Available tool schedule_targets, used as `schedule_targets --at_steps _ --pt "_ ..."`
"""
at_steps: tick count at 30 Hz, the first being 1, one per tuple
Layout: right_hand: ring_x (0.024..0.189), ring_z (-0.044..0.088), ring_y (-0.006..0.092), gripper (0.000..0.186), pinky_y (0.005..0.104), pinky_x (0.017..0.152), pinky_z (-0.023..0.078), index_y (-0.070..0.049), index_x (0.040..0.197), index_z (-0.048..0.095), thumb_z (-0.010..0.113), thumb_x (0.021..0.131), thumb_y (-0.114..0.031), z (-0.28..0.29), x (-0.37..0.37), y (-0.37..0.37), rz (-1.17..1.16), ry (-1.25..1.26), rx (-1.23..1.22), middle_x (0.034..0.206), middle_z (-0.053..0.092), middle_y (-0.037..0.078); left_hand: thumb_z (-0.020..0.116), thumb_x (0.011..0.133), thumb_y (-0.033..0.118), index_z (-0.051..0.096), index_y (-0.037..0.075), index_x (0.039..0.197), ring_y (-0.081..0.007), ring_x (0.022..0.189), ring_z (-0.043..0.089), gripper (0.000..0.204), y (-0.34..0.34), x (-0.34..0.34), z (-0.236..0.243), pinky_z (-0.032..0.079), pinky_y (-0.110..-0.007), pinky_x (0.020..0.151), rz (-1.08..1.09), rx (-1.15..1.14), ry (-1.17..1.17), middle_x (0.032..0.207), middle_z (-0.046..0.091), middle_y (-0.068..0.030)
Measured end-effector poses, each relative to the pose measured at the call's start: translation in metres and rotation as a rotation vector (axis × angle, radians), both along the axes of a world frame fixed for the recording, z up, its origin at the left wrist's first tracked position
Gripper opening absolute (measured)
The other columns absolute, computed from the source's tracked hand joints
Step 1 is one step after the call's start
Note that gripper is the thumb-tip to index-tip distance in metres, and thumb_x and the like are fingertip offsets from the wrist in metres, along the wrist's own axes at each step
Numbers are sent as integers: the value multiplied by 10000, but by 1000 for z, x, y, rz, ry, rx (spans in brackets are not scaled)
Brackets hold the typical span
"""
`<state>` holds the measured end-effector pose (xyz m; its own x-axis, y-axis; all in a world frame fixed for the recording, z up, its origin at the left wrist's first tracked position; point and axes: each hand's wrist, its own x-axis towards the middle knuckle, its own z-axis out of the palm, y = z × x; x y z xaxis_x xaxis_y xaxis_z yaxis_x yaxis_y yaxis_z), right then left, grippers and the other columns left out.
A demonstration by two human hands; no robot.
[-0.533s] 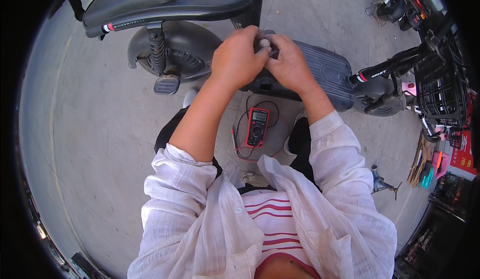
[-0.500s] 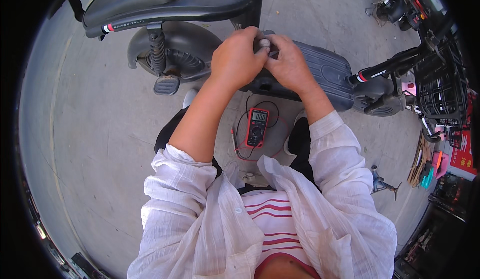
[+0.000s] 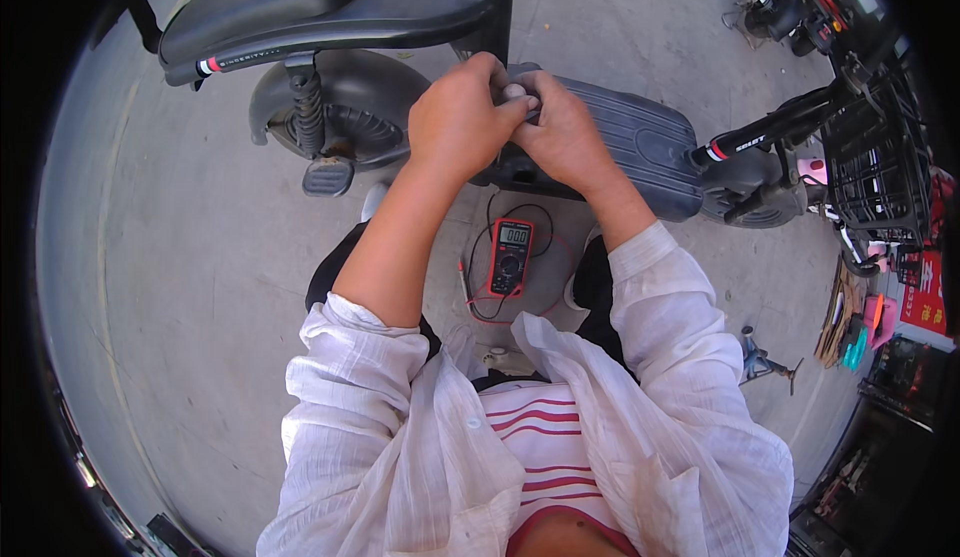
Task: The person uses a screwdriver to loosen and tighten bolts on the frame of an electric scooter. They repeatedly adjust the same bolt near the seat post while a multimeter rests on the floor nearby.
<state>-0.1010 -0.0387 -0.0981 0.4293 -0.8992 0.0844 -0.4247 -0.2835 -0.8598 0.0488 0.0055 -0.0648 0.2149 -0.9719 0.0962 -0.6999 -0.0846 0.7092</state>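
Note:
My left hand (image 3: 454,121) and my right hand (image 3: 565,137) meet over the rear end of the black scooter's ribbed footboard (image 3: 640,132), both with fingers curled round a small round grey piece (image 3: 515,91); what it is attached to is hidden by my fingers. The scooter's seat (image 3: 255,2) is up to the left, above the rear wheel (image 3: 365,97) and a coil shock. Below my hands, on the concrete between my feet, lies a red multimeter (image 3: 510,257) with its display lit and red and black leads looped around it.
Other two-wheelers (image 3: 790,7) stand at upper right, near the scooter's front with a black basket (image 3: 870,177). Along the right edge are a red sign (image 3: 925,287), flattened cardboard (image 3: 835,312), pink and teal items, and a metal stand (image 3: 760,362) on the concrete.
The scooter and my hands sit slightly further left in the picture. My fingers have shifted a little around the round piece; the multimeter lies as before.

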Motion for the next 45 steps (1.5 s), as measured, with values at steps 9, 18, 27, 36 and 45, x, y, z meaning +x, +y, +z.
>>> schedule_targets --at_steps 9,18,27,36,45 --pt "1046 668 415 366 455 900 536 17 1113 641 775 851 -201 -3 -2 -5 45 36 -105 1123 684 230 793 841 247 711 48 1047 -284 808 724 298 0 1 -7 557 -385 743 -41 -69 25 920 742 -121" --pt "1044 664 423 366 450 900 535 16 1114 644 769 848 -202 -3 -3 -8 66 20 -21 1118 684 225 783 845 236 706 43 1068 -296 857 725 305 -2 2 -14 559 -397 776 -83 -170 -6 950 740 -129" --pt "1037 654 419 396 462 894 532 21 1130 650 792 812 -167 4 -2 -5 58 57 -110 1075 679 215 790 841 218 705 44 1083 -297 868 723 310 -1 1 -10 559 -401 781 -86 -166 57 977 742 -137" --pt "1012 713 347 403 419 884 557 24 1137 670 808 838 -208 4 -2 -1 -17 78 -9 1143 706 209 804 843 236 710 41 1111 -295 884 723 345 0 0 5 560 -397 787 -23 13 -13 970 741 -139" --pt "1014 703 398 375 435 874 553 7 1105 666 799 839 -221 1 -2 -1 10 17 52 1073 723 223 795 846 255 711 46 1135 -300 901 721 366 0 1 3 562 -398 817 -32 20 -4 1002 733 -142"
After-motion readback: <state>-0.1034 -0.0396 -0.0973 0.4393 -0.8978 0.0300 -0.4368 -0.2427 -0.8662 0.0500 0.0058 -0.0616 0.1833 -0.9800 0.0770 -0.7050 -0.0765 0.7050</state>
